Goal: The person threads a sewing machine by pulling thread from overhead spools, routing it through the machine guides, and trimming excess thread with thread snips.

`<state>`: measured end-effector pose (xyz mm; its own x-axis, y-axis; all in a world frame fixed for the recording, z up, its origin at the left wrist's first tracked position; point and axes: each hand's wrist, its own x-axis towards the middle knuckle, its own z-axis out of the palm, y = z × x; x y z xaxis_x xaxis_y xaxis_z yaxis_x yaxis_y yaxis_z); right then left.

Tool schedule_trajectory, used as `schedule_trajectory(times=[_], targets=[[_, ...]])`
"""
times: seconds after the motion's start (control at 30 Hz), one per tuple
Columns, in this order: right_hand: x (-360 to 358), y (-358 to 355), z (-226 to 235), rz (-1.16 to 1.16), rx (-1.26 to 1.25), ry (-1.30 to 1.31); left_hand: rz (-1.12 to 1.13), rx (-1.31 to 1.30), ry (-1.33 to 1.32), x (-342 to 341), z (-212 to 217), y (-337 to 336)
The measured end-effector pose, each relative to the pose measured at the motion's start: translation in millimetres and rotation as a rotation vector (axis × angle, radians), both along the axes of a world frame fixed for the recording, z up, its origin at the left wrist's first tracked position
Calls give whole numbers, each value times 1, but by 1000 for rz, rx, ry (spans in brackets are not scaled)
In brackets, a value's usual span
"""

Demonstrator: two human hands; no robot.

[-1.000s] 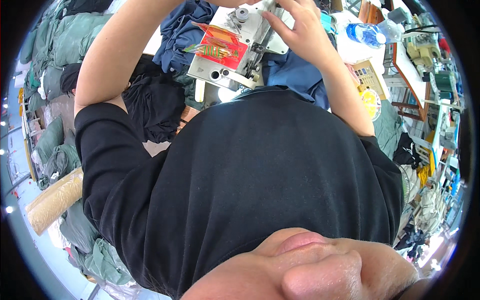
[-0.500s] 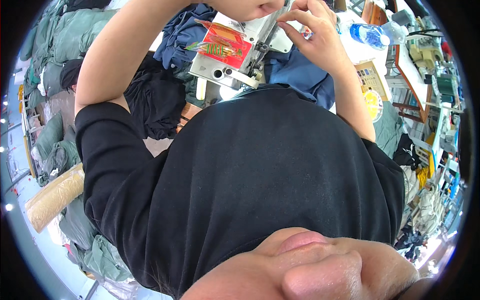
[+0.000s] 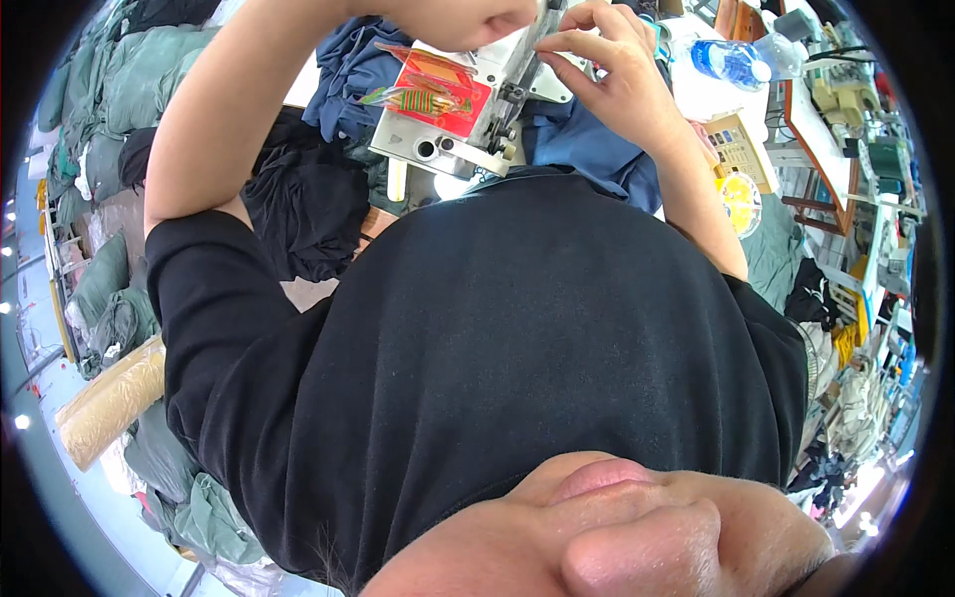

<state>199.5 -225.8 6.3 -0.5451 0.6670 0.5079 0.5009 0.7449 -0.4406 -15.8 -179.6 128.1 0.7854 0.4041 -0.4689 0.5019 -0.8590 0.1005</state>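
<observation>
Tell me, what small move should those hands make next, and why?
Perhaps ease the right hand slightly toward the left hand. Its thumb and forefinger are almost together, and the left hand is curled close by, both appearing above the white sewing machine. I can't tell whether either holds anything fine, like thread.

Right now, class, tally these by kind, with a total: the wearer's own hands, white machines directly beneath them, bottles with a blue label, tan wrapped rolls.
Hands: 2 (left hand, right hand)
White machine: 1
Blue-labelled bottle: 1
Tan wrapped roll: 1
Total: 5
</observation>
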Motion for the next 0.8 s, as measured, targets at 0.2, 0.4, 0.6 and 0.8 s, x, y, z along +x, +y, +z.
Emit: schedule_trajectory(times=[0.2,0.4,0.6,0.8], targets=[[-2,-1,3,9,17,-4,-94,394,-145,-7,-11,7],[3,1,5,12,8,-32,-17,238,-32,-17,14,-7],[-3,3,5,35,-11,-5,-90,131,-15,10,-2,0],[2,1,5,10,36,-28,-15,399,51,-10,3,2]])
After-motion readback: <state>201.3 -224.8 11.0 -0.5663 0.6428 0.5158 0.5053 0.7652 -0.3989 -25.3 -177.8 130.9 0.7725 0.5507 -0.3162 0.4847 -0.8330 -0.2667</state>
